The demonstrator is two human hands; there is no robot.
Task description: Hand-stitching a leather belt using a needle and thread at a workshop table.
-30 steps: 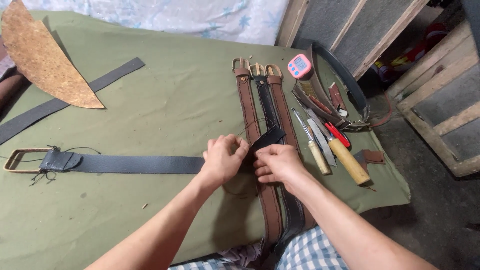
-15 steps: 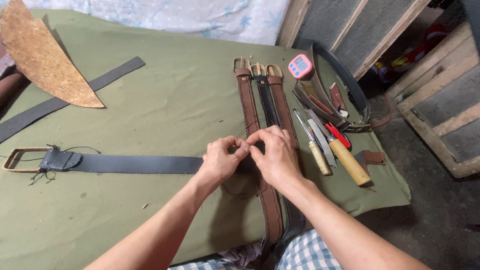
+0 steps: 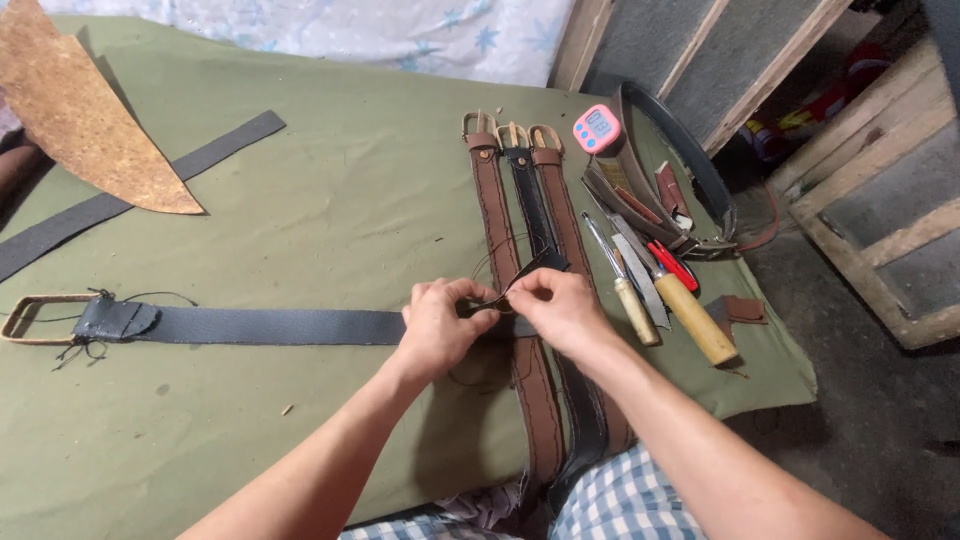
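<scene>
**Both hands pinched on the grey strap's end**

The green cloth [image 3: 300, 210] covers the whole table in front of me, and everything else lies on it. At the far left sits a big curved piece of rough brown leather [image 3: 85, 110], with a long dark strip [image 3: 130, 195] running slantwise just under it. Across the middle, left to right, lies the grey strap [image 3: 270, 326], its brass buckle [image 3: 35, 318] at the left end with loose thread ends about it. The strap's right end is at my hands, where it crosses 3 finished belts [image 3: 520, 200] laid side by side: 2 brown ones with 1 black one between them, buckles pointing away from me.

My left hand [image 3: 440, 325] is curled nearly closed, thumb and fingertips pinching the strap's end. My right hand [image 3: 560, 310] is just as tight, fingertips meeting those of the left and gripping a small dark flap of the same end. A thin thread [image 3: 497, 260] loops up from between them over the belts.

To the right of the belts lie 2 wooden-handled tools [image 3: 690, 320] and a red-handled one [image 3: 675, 268], near my right hand but untouched. Beyond them stands a small pink timer [image 3: 597, 128].
</scene>
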